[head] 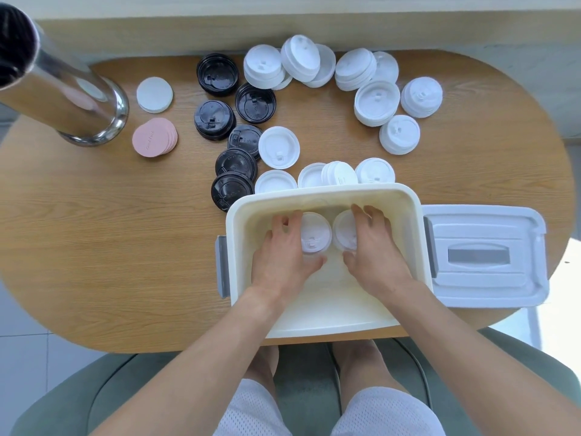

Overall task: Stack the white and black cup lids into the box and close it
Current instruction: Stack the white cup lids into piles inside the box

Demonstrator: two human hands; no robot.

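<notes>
A cream box [323, 193] stands open at the table's near edge. Both hands are inside it. My left hand [283, 250] grips a white lid stack [316, 232], fingers and thumb curled round it. Beside it, my right hand [372, 247] grips a second white lid stack [344, 229]. Several black lids [234, 165] lie left of and behind the box. Several white lids [278, 147] and stacks of white lids [375, 102] are spread across the far side of the table. The box's white cover [481, 256] lies flat to the right of the box.
A shiny metal cylinder [78, 99] stands at the far left. Near it lie pink round coasters [154, 138] and white round coasters [154, 95]. The wooden table [110, 240] is oval; a green chair is under me.
</notes>
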